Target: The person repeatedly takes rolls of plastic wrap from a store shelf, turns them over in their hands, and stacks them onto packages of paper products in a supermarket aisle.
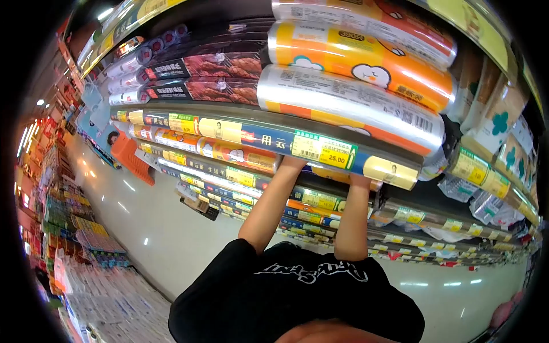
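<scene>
Both my forearms reach under the upper shelf's price rail (269,140) into the shelf below. My left hand (293,162) shows only near the wrist, beside orange-and-white printed rolls (229,153). To its right, my right hand (359,179) is also cut off by the rail at the wrist. An orange and dark purple package (329,173) shows between the two wrists; whether either hand touches it is hidden. The fingers of both hands are out of sight. Directly above lie large plastic-wrapped rolls, one silver-white (349,103) and one orange (360,63).
Dark boxes with pictures of grilled meat (220,91) are stacked on the upper shelf. Bagged goods (497,123) hang at the right. More price-tagged shelves continue below. An orange plastic basket (132,157) stands across the aisle floor (143,211), and stacked goods (103,303) lie at lower left.
</scene>
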